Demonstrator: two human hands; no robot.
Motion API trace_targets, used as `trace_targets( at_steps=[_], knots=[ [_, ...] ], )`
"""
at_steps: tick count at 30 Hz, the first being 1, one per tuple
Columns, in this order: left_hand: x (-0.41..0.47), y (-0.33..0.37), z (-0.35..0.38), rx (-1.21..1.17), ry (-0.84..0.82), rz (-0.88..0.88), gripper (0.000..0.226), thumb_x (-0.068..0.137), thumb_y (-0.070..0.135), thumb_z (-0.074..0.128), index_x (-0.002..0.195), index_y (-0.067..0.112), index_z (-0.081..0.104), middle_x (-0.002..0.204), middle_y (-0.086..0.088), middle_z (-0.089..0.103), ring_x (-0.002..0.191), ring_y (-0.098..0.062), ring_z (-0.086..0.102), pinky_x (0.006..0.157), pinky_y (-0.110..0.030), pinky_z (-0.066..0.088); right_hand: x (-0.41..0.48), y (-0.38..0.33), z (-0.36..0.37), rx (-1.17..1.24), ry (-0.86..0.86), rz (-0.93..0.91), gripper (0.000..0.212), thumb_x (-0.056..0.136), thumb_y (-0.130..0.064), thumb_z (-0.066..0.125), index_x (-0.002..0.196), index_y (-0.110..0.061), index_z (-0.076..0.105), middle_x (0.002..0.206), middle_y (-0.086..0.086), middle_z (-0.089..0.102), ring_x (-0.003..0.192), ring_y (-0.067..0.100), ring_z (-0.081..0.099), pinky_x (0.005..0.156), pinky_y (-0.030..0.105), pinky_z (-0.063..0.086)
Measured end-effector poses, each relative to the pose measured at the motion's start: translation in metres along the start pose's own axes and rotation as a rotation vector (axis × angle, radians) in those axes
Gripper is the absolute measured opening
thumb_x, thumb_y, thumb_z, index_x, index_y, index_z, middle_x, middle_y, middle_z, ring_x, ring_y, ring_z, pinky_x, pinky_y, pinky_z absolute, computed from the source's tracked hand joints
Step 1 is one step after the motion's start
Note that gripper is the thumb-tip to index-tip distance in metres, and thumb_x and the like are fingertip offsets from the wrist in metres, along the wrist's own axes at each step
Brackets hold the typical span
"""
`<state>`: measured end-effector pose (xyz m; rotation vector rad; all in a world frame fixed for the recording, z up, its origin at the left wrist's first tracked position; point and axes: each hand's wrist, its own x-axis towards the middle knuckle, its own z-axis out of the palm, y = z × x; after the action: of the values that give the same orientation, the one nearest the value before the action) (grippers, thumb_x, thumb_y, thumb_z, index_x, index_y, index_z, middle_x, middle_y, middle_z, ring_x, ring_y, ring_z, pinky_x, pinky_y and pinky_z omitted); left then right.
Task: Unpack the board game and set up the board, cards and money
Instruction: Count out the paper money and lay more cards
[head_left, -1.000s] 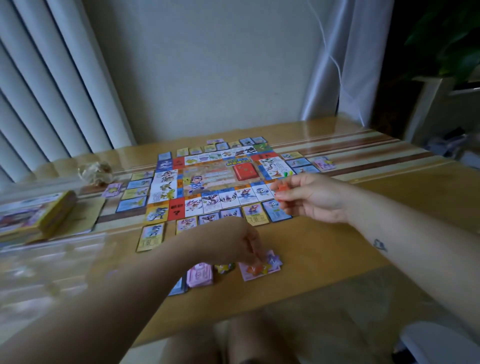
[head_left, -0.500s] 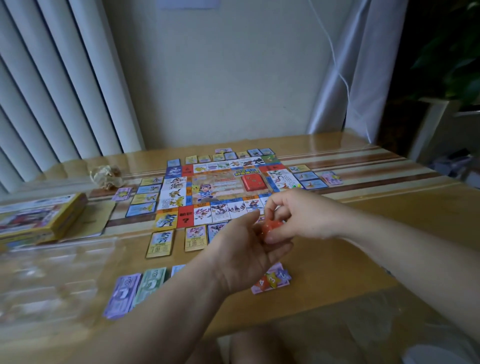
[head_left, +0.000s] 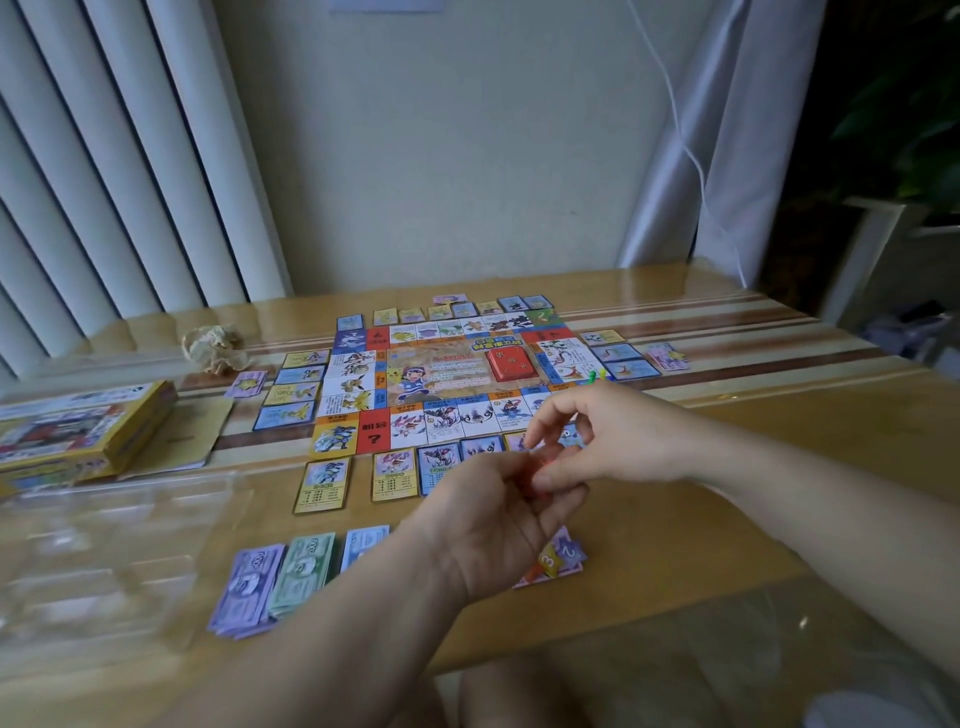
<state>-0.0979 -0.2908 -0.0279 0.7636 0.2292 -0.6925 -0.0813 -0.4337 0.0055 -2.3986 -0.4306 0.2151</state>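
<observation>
Toward the table's near edge, our right hand pinches the small orange piece against our left hand's curled fingers, whose grip we cannot tell; we should pass it low over the cards.

"?" on red board square

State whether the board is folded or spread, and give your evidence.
Spread: the board lies flat on the table, all four rows of edge squares showing, with a red deck on its middle.
</observation>
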Motion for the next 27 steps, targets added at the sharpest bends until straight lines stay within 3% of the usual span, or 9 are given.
trace_targets(
  at_steps=[2, 8, 12, 16, 20, 24, 27],
  knots=[
    [0.0, 0.001, 0.0, -0.004, 0.005, 0.004, 0.028, 0.099, 0.004, 0.036, 0.105, -0.011, 0.059, 0.084, -0.019, 0.065, 0.079, -0.022, 0.062, 0.069, -0.039, 0.056, -0.001, 0.0, -0.003, -0.017, 0.01, -0.003, 0.02, 0.077, -0.024, 0.077, 0.091, -0.022, 0.065, 0.045, -0.038, 0.046, 0.048, -0.017, 0.047, 0.046, 0.005, 0.033],
    [0.002, 0.012, 0.002, 0.036, -0.006, 0.009, 0.027, 0.097, 0.001, 0.033, 0.102, -0.014, 0.055, 0.093, -0.021, 0.06, 0.087, -0.025, 0.06, 0.071, -0.041, 0.054, 0.009, 0.004, -0.006, -0.083, -0.006, 0.039, 0.013, 0.079, -0.028, 0.075, 0.08, -0.024, 0.064, 0.043, -0.04, 0.044, 0.045, -0.017, 0.045, 0.043, 0.006, 0.032],
    [0.005, 0.028, 0.007, 0.112, -0.04, 0.001, 0.026, 0.094, -0.004, 0.036, 0.108, -0.017, 0.054, 0.101, -0.025, 0.059, 0.09, -0.029, 0.061, 0.075, -0.039, 0.054, 0.024, 0.001, -0.023, -0.082, -0.098, 0.089, 0.011, 0.085, -0.034, 0.068, 0.079, -0.024, 0.064, 0.041, -0.031, 0.049, 0.044, -0.017, 0.046, 0.045, 0.005, 0.032],
    [0.014, 0.042, 0.016, 0.165, -0.051, 0.007, 0.021, 0.096, -0.005, 0.036, 0.101, -0.016, 0.055, 0.093, -0.026, 0.063, 0.09, -0.029, 0.063, 0.077, -0.037, 0.054, 0.042, 0.003, -0.041, -0.023, -0.19, 0.156, 0.015, 0.089, -0.036, 0.061, 0.088, -0.023, 0.069, 0.059, -0.025, 0.063, 0.071, -0.01, 0.056, 0.074, 0.017, 0.04],
    [0.033, 0.052, 0.02, 0.243, -0.003, 0.017, 0.021, 0.098, -0.001, 0.039, 0.101, -0.011, 0.057, 0.085, -0.02, 0.068, 0.082, -0.023, 0.067, 0.072, -0.031, 0.056, 0.056, 0.012, -0.054, 0.076, -0.219, 0.187, 0.016, 0.094, -0.029, 0.056, 0.086, -0.021, 0.068, 0.071, -0.02, 0.063, 0.073, -0.006, 0.052, 0.071, 0.018, 0.035],
    [0.054, 0.062, 0.025, 0.31, 0.036, 0.042, 0.021, 0.098, 0.002, 0.042, 0.093, -0.006, 0.062, 0.078, -0.015, 0.068, 0.076, -0.019, 0.066, 0.069, -0.028, 0.057, 0.067, 0.023, -0.062, 0.011, -0.124, 0.2, 0.026, 0.086, -0.047, 0.061, 0.076, -0.024, 0.069, 0.076, -0.017, 0.061, 0.075, -0.004, 0.051, 0.073, 0.022, 0.038],
    [0.07, 0.068, 0.029, 0.309, 0.046, 0.043, 0.02, 0.097, 0.001, 0.045, 0.093, -0.005, 0.063, 0.077, -0.015, 0.068, 0.075, -0.019, 0.066, 0.071, -0.028, 0.057, 0.077, 0.034, -0.068, -0.006, -0.048, 0.2, 0.023, 0.083, -0.046, 0.065, 0.075, -0.026, 0.07, 0.081, -0.015, 0.065, 0.085, 0.0, 0.058, 0.08, 0.026, 0.045]
  ],
)
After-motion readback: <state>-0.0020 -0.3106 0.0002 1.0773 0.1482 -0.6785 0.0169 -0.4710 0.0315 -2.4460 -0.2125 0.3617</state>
